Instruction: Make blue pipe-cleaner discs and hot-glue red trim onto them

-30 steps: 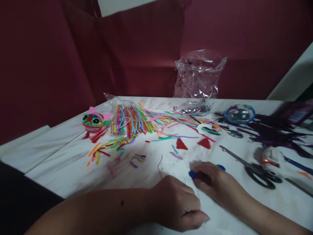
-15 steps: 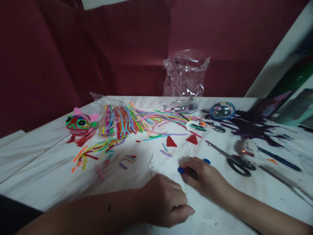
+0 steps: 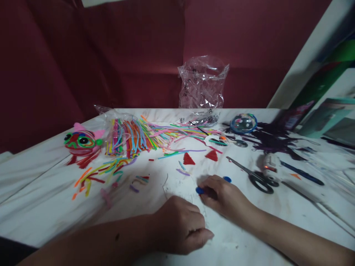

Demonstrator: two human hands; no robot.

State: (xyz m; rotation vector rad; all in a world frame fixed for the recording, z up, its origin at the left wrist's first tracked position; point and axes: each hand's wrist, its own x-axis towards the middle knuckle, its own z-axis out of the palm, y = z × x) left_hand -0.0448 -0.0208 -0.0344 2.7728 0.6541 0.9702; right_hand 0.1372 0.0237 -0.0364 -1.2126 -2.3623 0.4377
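Observation:
My right hand point(image 3: 219, 190) is closed in a pinch on a small round blue piece point(image 3: 199, 190) at its fingertips. Just behind that hand a second round blue piece point(image 3: 227, 179) lies on the table. My left hand point(image 3: 184, 225) is curled into a fist over the white drawn-on paper point(image 3: 180, 188); its fingers hide whatever may be inside. Beyond both hands sit two red triangular pieces, one at left point(image 3: 189, 159) and the other at right point(image 3: 212, 155). Short purple and light blue pipe cleaner pieces point(image 3: 182, 172) lie close to the paper.
Scissors point(image 3: 260, 179), a hot glue gun point(image 3: 270, 164) and a dark blue-handled tool point(image 3: 302, 173) lie to the right. Farther back are bundled pipe cleaners point(image 3: 135, 136), a clear bag point(image 3: 203, 88) and a tape-like clear roll point(image 3: 244, 123). A red-and-green pipe cleaner figure point(image 3: 83, 142) stands at left.
The view has turned slightly right, so everything appears a little farther left. Both hands keep nearly the same pose, the right one still pinching the round blue piece.

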